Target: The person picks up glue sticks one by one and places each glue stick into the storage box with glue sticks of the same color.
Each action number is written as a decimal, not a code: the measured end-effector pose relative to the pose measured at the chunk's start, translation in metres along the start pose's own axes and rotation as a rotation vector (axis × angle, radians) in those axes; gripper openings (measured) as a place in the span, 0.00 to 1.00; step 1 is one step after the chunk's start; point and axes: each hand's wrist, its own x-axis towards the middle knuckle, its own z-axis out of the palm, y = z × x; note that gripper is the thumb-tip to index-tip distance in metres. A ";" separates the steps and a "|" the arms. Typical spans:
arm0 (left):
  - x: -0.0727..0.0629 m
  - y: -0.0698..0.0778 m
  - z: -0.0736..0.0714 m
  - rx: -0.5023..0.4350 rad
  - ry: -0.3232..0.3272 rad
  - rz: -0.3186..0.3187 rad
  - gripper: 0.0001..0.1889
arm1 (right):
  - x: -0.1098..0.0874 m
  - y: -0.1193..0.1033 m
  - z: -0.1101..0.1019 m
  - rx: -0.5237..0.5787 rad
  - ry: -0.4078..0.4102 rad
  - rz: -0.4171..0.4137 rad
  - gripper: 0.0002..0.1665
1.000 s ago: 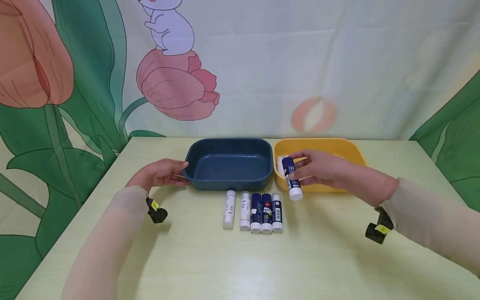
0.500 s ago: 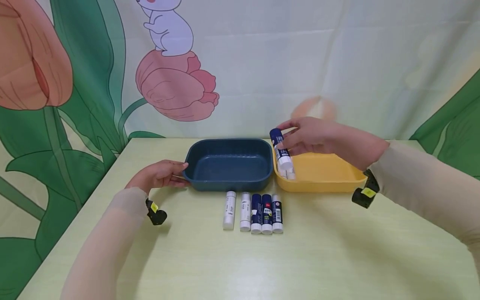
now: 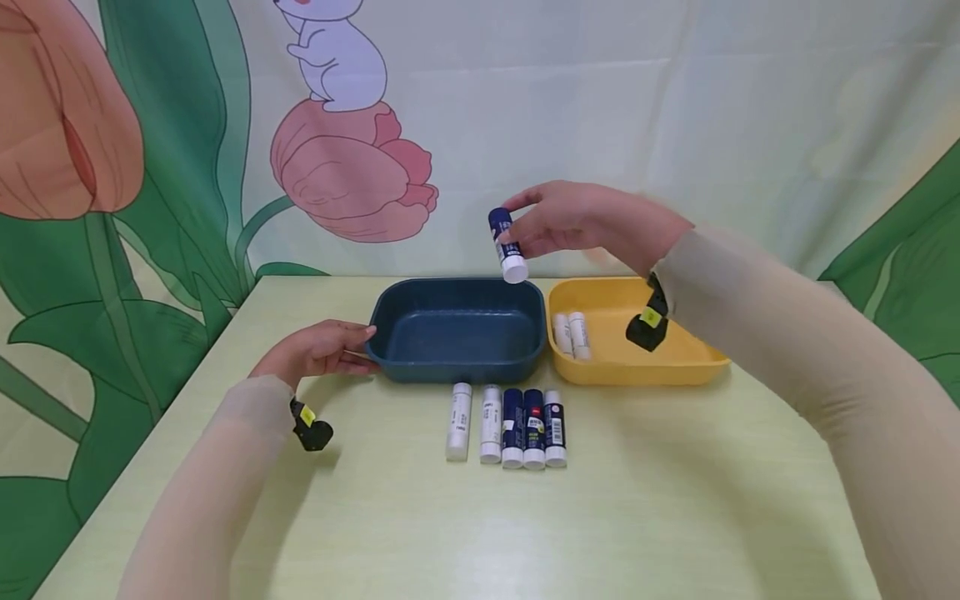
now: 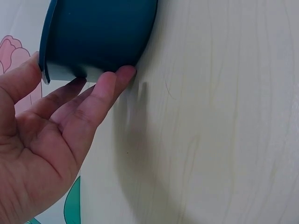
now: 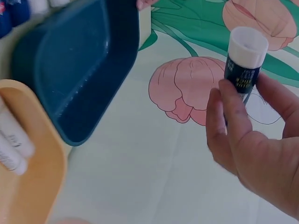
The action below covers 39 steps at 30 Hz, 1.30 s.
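My right hand (image 3: 558, 221) pinches a navy glue stick (image 3: 507, 246) with a white end between thumb and fingers. It is raised above the back right of the blue bin (image 3: 457, 372), and the white end points up in the right wrist view. My left hand (image 3: 318, 346) holds the left end of that bin, thumb at the rim and fingertips against the outer wall (image 4: 100, 37). Inside the bin only its bare floor shows. Two white glue sticks (image 3: 579, 336) lie side by side at the left end of the yellow bin (image 3: 645, 375).
Two white glue sticks (image 3: 459, 422) and three navy ones (image 3: 533, 429) lie in a row on the table (image 3: 375, 517), in front of the blue bin. Both bins stand side by side near the back edge. A printed cloth (image 3: 540, 100) hangs behind the table.
My right hand has lifted the navy glue stick from over the yellow bin, moving up and left to above the blue bin. My left hand has stayed at the blue bin.
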 end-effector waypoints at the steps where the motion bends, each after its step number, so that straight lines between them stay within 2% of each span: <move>1: 0.000 0.000 -0.001 0.002 -0.001 0.001 0.33 | 0.005 -0.003 0.002 -0.006 -0.002 0.000 0.39; 9: -0.005 0.000 -0.006 0.036 0.013 0.005 0.34 | 0.040 -0.019 0.020 0.021 -0.029 -0.045 0.38; 15: -0.008 0.000 -0.008 0.034 0.012 0.008 0.34 | 0.068 -0.018 0.034 0.056 -0.014 -0.042 0.38; 21: -0.008 -0.001 -0.007 0.021 0.018 0.003 0.35 | 0.096 -0.008 0.047 0.076 -0.035 -0.009 0.40; 24: -0.006 -0.001 -0.005 0.029 -0.005 0.015 0.34 | 0.107 -0.003 0.050 0.056 -0.031 -0.001 0.40; 31: -0.003 0.000 -0.001 0.023 -0.009 0.028 0.34 | 0.123 0.013 0.054 -0.013 -0.018 0.044 0.38; 39: -0.002 -0.003 0.001 0.009 -0.005 0.017 0.33 | 0.138 0.038 0.061 -0.109 -0.066 0.109 0.41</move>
